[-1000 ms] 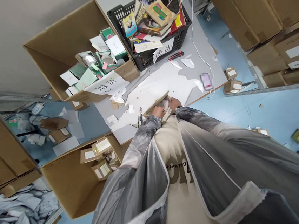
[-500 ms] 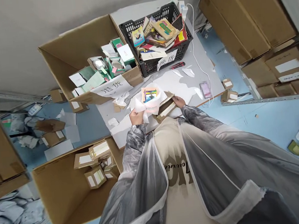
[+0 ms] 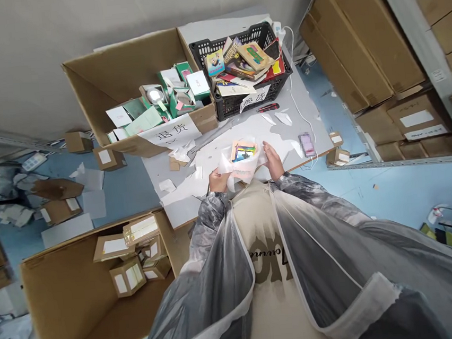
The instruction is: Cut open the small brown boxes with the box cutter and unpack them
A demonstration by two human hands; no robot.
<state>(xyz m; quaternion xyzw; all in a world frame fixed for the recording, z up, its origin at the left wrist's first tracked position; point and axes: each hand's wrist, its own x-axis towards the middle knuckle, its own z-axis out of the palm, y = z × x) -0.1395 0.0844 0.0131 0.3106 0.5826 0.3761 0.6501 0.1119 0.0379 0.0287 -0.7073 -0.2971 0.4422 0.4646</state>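
Observation:
A small book with a colourful cover lies partly bundled in thin white wrapping, held just in front of my body over the table's near edge. On its left side, my left hand is closed on the wrapping. My right hand grips the wrapping's right edge, its fingertips partly hidden behind the sheet. The underside of the bundle is out of sight.
On the table, a carton holds green-and-white boxes beside a black crate of books. A red-black utility knife, paper scraps and a phone lie near. A large carton with small parcels stands left.
My right hand has let go of the opened cardboard package, which no longer shows, and now holds the wrapping. The bundled book has shifted slightly right.

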